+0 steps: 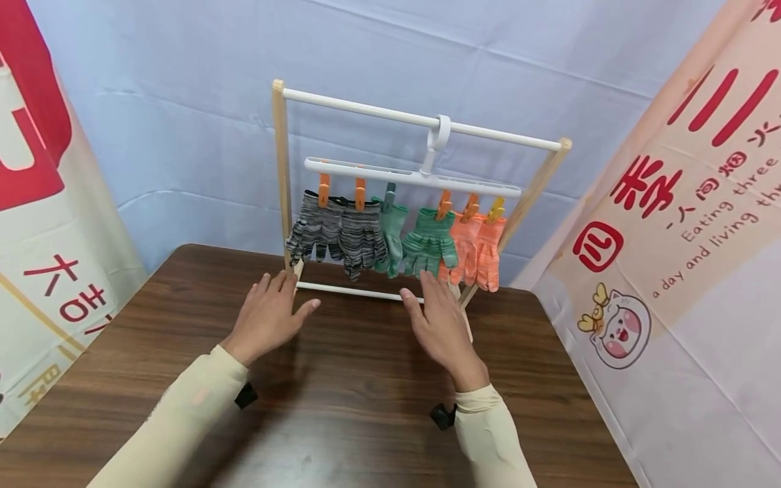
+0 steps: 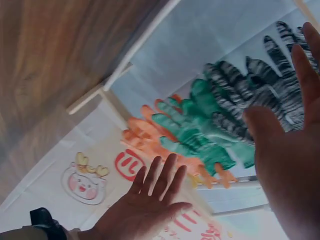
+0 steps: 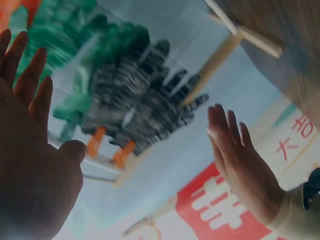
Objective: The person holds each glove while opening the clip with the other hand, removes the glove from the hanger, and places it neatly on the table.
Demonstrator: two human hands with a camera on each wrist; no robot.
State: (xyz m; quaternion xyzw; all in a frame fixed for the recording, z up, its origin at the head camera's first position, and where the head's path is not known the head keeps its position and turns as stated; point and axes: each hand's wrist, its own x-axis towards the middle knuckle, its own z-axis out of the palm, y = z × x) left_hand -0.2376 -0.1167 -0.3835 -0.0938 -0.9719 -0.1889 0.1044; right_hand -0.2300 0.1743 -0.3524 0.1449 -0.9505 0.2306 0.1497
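A white hanger (image 1: 366, 171) carries a row of knitted gloves held by clothespins. From left to right hang grey-black striped gloves (image 1: 364, 234), green gloves (image 1: 430, 240) and orange gloves (image 1: 488, 254). My left hand (image 1: 265, 318) is held out low in front of the striped pair, fingers extended, thumb apart. My right hand (image 1: 441, 325) reaches likewise below the green and orange gloves. Nothing is in either hand. In both wrist views the palms and spread fingers show, apart from the gloves. Orange clothespins (image 1: 361, 194), a dark green one (image 1: 389, 196) and a yellow clothespin (image 1: 495, 210) grip the cuffs.
The hanger hooks over the top white rod (image 1: 360, 107) of a rack with wooden side posts (image 1: 282, 156). A lower white rod (image 1: 348, 291) spans its base on the brown wooden table (image 1: 342, 407). Printed cloths (image 1: 689, 224) surround the table.
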